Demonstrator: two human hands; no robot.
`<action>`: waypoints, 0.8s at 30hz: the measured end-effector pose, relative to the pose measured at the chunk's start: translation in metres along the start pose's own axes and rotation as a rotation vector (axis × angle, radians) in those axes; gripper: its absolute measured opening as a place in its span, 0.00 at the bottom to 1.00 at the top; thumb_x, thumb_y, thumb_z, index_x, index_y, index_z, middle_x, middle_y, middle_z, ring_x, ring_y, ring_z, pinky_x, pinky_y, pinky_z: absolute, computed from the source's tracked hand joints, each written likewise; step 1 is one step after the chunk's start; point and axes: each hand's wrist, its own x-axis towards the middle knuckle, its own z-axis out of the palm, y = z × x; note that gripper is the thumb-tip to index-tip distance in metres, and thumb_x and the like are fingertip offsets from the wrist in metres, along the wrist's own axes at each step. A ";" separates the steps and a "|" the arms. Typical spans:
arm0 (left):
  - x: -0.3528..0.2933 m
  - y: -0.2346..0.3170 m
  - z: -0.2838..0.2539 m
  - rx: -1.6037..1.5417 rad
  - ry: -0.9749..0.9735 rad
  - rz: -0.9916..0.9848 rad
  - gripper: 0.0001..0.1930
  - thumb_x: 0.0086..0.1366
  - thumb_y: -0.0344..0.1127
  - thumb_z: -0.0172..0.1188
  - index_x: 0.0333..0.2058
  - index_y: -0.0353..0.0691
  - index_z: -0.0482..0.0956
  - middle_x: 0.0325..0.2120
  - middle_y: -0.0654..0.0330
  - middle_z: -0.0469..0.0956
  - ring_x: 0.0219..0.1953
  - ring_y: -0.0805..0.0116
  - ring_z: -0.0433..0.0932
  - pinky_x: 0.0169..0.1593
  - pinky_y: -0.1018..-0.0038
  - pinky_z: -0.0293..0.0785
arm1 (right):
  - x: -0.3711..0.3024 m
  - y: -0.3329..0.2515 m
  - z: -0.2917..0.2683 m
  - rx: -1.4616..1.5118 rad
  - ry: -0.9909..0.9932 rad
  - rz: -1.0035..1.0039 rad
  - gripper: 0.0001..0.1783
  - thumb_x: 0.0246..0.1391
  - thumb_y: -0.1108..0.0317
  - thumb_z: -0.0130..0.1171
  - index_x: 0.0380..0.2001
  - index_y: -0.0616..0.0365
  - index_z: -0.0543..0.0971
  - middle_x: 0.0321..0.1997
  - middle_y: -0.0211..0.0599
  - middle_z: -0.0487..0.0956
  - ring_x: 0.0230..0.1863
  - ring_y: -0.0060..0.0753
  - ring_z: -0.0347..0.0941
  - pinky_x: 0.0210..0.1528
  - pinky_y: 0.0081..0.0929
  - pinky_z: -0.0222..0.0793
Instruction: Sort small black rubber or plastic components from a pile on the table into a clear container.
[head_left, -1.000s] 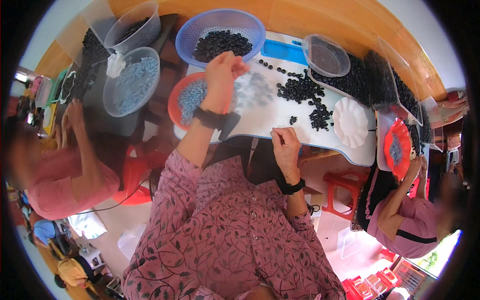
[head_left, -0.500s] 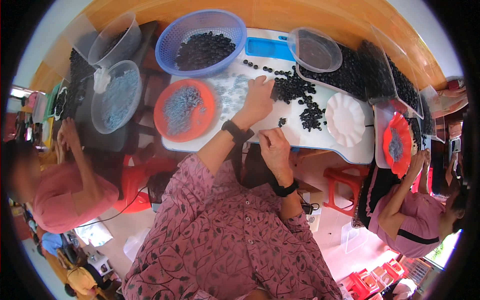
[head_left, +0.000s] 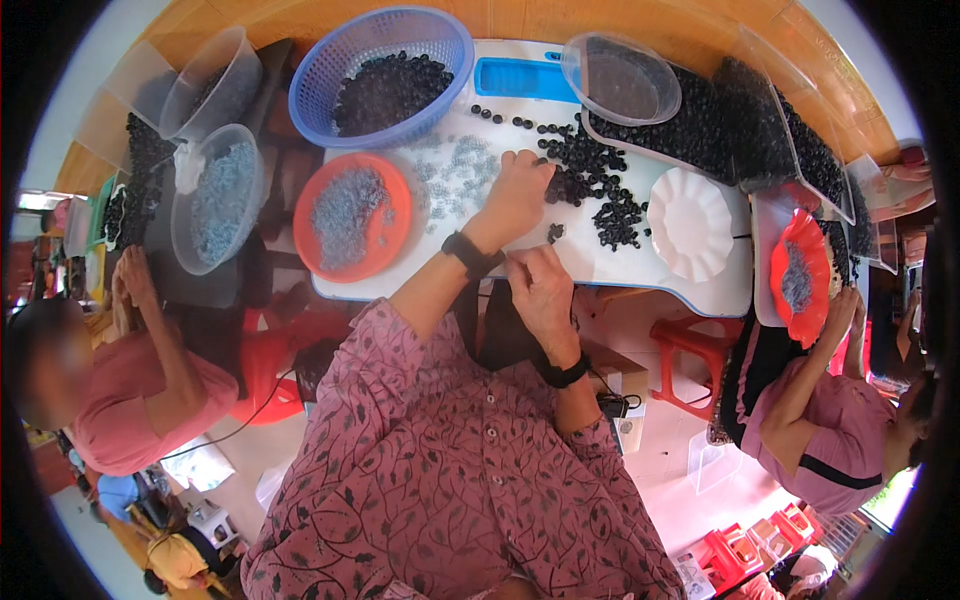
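The left hand (head_left: 517,195) is reaching out over the white desk (head_left: 610,265), fingers curled down onto the edge of the loose pile of small black round beads (head_left: 590,185) that is spreading across the desk's middle. Whether that grip is actually closing on a bead, I cannot tell from here. The right hand (head_left: 540,290) is sitting at the near edge of the desk, fingers pinched together, with whatever is between them too small to make out. A scatter of small grey-blue pieces (head_left: 455,175) is lying just left of the left hand.

Round them, the blue plastic mesh basket (head_left: 310,75) is holding more black beads, and the orange round plastic dish (head_left: 395,235) is carrying a heap of the grey-blue bits. The white scalloped plate (head_left: 690,222) is sitting right of the pile. A clear plastic bowl (head_left: 620,80) is resting tilted on a clear tray (head_left: 690,125) full of black beads.
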 end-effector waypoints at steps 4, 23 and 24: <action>-0.010 0.007 0.003 -0.014 -0.022 -0.012 0.24 0.48 0.20 0.58 0.48 0.37 0.77 0.47 0.47 0.71 0.48 0.44 0.65 0.53 0.60 0.67 | -0.002 0.003 0.002 -0.020 0.006 -0.003 0.03 0.50 0.73 0.62 0.30 0.56 0.78 0.30 0.40 0.74 0.29 0.49 0.75 0.28 0.39 0.71; -0.074 0.009 -0.017 -0.321 0.201 -0.203 0.14 0.57 0.25 0.59 0.44 0.35 0.79 0.34 0.47 0.78 0.35 0.51 0.79 0.40 0.65 0.75 | -0.005 -0.003 0.000 0.019 0.009 -0.005 0.07 0.47 0.80 0.59 0.32 0.62 0.77 0.31 0.42 0.75 0.29 0.43 0.75 0.31 0.32 0.70; -0.076 0.007 -0.015 -0.283 0.208 -0.195 0.13 0.57 0.27 0.60 0.42 0.34 0.80 0.31 0.48 0.78 0.34 0.51 0.79 0.38 0.64 0.75 | -0.006 -0.003 -0.001 0.021 0.003 -0.007 0.07 0.47 0.80 0.59 0.32 0.62 0.77 0.31 0.42 0.75 0.29 0.43 0.75 0.31 0.32 0.70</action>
